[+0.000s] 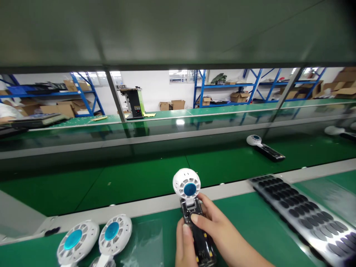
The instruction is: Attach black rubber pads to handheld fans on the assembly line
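Note:
Both my hands hold one small handheld fan [190, 193]. It has a round white grille head with a blue centre and a black open body with exposed parts. My left hand [184, 246] grips the body from the left, thumb up on its side. My right hand [215, 230] wraps the body from the right, thumb pressed on its upper front. The fan stands above the near green bench, head pointing away from me.
Two more white fan heads [94, 237] lie at the lower left. A tray of several dark oval pads [303, 211] sits at right. On the green conveyor belt [133, 178], another fan [264, 146] lies further off. Blue shelving with cardboard boxes lines the back wall.

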A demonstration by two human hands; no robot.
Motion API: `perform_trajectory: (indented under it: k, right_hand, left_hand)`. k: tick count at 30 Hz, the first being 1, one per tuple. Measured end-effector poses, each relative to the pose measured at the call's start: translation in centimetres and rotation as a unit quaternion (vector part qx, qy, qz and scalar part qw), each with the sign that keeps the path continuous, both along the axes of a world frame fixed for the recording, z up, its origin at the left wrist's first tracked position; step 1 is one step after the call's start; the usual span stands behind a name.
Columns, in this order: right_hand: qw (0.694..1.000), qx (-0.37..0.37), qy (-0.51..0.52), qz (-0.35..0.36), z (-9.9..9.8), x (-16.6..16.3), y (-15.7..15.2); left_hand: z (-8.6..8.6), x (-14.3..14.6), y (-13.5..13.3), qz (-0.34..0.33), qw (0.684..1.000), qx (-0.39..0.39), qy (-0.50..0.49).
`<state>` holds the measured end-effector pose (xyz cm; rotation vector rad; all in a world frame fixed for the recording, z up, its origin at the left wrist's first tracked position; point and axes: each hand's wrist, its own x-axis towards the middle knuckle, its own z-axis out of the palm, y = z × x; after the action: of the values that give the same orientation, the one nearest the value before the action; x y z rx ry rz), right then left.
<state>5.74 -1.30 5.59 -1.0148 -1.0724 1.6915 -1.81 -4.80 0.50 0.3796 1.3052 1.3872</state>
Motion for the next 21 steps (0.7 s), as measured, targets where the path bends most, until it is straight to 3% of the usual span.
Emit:
perform_trajectory:
  k: [5,11,14,18,21]
  right_hand:
    - [0.991,0.053,-0.087,-0.085,-0.5,1.3,4.5]
    - [0.963,0.108,-0.212,-0.128,-1.7,2.5,14.6]
    - [0.936,0.123,-0.298,-0.138,-2.3,2.7,18.2]
    - [0.899,0.114,-0.399,-0.143,-2.9,4.0,20.7]
    - [0.876,0.131,-0.441,-0.144,-3.4,5.2,21.0]
  left_hand:
    - [0.4,0.2,0.7,0.004,0.989,0.027,-0.143]
    - [1.6,-0.1,0.8,-0.026,0.993,-0.003,-0.114]
    - [1.5,-0.1,0.8,-0.028,0.993,0.004,-0.113]
    - [1.0,0.1,0.7,-0.033,0.994,0.007,-0.105]
    - [0.4,0.3,0.7,-0.039,0.996,0.009,-0.085]
